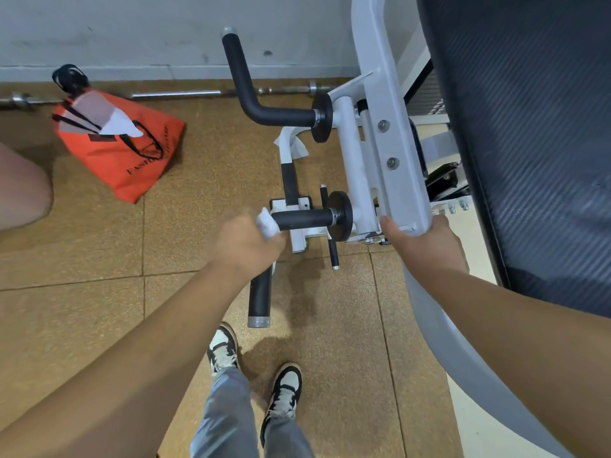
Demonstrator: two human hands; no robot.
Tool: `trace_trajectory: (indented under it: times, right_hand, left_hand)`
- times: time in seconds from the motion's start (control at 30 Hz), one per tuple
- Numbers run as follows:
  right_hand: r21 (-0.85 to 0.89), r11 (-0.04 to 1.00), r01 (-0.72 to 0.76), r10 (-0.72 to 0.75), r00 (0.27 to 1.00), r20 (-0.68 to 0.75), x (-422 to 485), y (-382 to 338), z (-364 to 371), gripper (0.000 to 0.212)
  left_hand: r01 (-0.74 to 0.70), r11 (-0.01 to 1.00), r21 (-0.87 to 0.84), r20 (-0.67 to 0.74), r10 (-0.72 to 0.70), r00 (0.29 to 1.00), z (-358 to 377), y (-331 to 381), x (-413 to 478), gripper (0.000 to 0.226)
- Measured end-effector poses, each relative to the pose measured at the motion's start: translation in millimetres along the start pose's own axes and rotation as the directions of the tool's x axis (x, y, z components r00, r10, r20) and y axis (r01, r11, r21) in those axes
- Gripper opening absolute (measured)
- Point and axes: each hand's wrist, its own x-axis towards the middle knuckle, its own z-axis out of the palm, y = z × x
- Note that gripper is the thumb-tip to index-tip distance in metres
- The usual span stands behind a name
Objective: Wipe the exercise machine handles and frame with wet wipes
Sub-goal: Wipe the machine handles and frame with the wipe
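Left hand (246, 241) has its fingers clenched around a white wet wipe (267, 223), right at the end of the black handle (304, 218). Right hand (421, 241) is grasping the white frame (390, 140).

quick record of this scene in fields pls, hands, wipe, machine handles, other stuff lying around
left hand: grips a wet wipe against the tip of the lower black handle
right hand: holds the bottom end of the white frame
upper handle: black, bent, no hand on it
other items: orange bag, barbell behind it
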Motion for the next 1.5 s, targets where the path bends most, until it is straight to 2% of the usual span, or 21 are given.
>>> trace_trajectory:
  times: [0.07, 0.1, 0.13, 0.2, 0.27, 0.3, 0.37, 0.4, 0.43, 0.5, 0.57, 0.63, 0.67, 0.73, 0.8, 0.83, 0.97, 1.13, 1.27, 1.4, 1.5]
  right_hand:
    - [0.002, 1.0, -0.019, 0.019, 1.0, -0.009, 0, 0, 1, 0.084]
    - [0.002, 1.0, -0.028, 0.028, 0.999, -0.016, 1, 0, 1, 0.085]
    - [0.001, 1.0, -0.029, 0.029, 0.999, -0.017, 0, 0, 0, 0.085]
    - [0.001, 1.0, -0.022, 0.022, 1.0, -0.013, 0, 0, 0, 0.082]
    - [0.0, 1.0, -0.019, 0.019, 1.0, -0.018, 1, 1, 0, 0.08]
    - [0.0, 1.0, -0.019, 0.019, 1.0, -0.018, 1, 1, 0, 0.081]
    - [0.007, 1.0, -0.019, 0.019, 1.0, -0.012, 0, -1, 0, 0.082]
    - [0.01, 1.0, -0.02, 0.02, 1.0, -0.011, 0, -1, 0, 0.082]
    - [0.012, 1.0, -0.021, 0.021, 1.0, -0.008, 0, -1, 0, 0.083]
    - [0.009, 1.0, -0.022, 0.022, 1.0, -0.002, -1, -2, -1, 0.085]
    - [-0.002, 1.0, -0.022, 0.022, 1.0, -0.004, -1, -2, -1, 0.092]
    - [-0.018, 1.0, -0.022, 0.022, 1.0, -0.001, -1, -2, -1, 0.093]
    - [-0.02, 1.0, -0.023, 0.023, 1.0, 0.003, -1, -3, -1, 0.09]
    - [-0.01, 1.0, -0.021, 0.021, 1.0, 0.006, -1, -2, -1, 0.088]
    - [-0.004, 1.0, -0.021, 0.021, 1.0, -0.002, -1, -1, 0, 0.092]
    - [-0.004, 1.0, -0.022, 0.022, 1.0, -0.004, -1, -2, 1, 0.097]
    - [0.009, 1.0, -0.021, 0.021, 1.0, -0.016, -3, -2, 1, 0.098]
    - [0.017, 1.0, -0.02, 0.021, 0.999, -0.033, -5, -3, 1, 0.085]
    - [0.02, 1.0, -0.021, 0.022, 0.999, -0.038, -3, -2, 2, 0.087]
    - [0.025, 1.0, -0.01, 0.011, 1.0, -0.024, -3, -1, 2, 0.088]
    - [0.008, 1.0, -0.004, 0.004, 1.0, -0.019, -2, -1, 1, 0.089]
  left_hand:
    - [-0.007, 0.986, -0.169, 0.033, 0.013, 0.999, 15, 3, -3, 0.015]
    - [0.033, 0.945, -0.326, 0.058, -0.015, 0.998, 20, 6, -3, 0.011]
    - [0.13, 0.854, -0.504, 0.11, -0.085, 0.99, 21, 9, 0, 0.017]
    - [0.383, 0.579, -0.72, 0.382, -0.131, 0.915, 15, 6, 13, 0.021]
    - [0.554, 0.429, -0.714, 0.633, 0.056, 0.772, 10, -2, 22, 0.019]
    - [0.595, 0.367, -0.715, 0.673, 0.127, 0.729, 11, -8, 23, 0.017]
    - [0.62, 0.255, -0.742, 0.665, 0.172, 0.726, 16, -14, 23, 0.014]
    - [0.605, 0.249, -0.756, 0.648, 0.16, 0.745, 17, -13, 20, 0.016]
    - [0.556, 0.315, -0.769, 0.611, 0.108, 0.784, 17, -10, 14, 0.018]
    - [0.409, 0.581, -0.704, 0.454, -0.075, 0.888, 18, -5, -1, 0.02]
    - [0.281, 0.808, -0.517, 0.226, -0.187, 0.956, 30, -9, -19, 0.02]
    - [0.179, 0.908, -0.378, 0.086, -0.159, 0.984, 42, -13, -34, 0.023]
    - [0.209, 0.891, -0.404, 0.1, -0.184, 0.978, 42, -13, -35, 0.021]
    - [0.378, 0.742, -0.553, 0.299, -0.247, 0.922, 32, -10, -21, 0.011]
    - [0.503, 0.623, -0.599, 0.495, -0.205, 0.844, 16, 2, 0, 0.007]
    - [0.505, 0.616, -0.605, 0.509, -0.188, 0.84, 13, 6, 8, 0.007]
    - [0.44, 0.652, -0.617, 0.365, -0.259, 0.894, 20, 6, -10, 0.02]
    - [0.475, 0.665, -0.576, 0.394, -0.283, 0.874, 31, -13, -73, 0.015]
    - [0.501, 0.667, -0.552, 0.455, -0.263, 0.851, 21, -10, -42, 0.017]
    - [0.464, 0.641, -0.612, 0.37, -0.286, 0.884, 15, 9, -9, 0.013]
    - [0.455, 0.642, -0.617, 0.347, -0.297, 0.889, 17, 6, -31, 0.007]
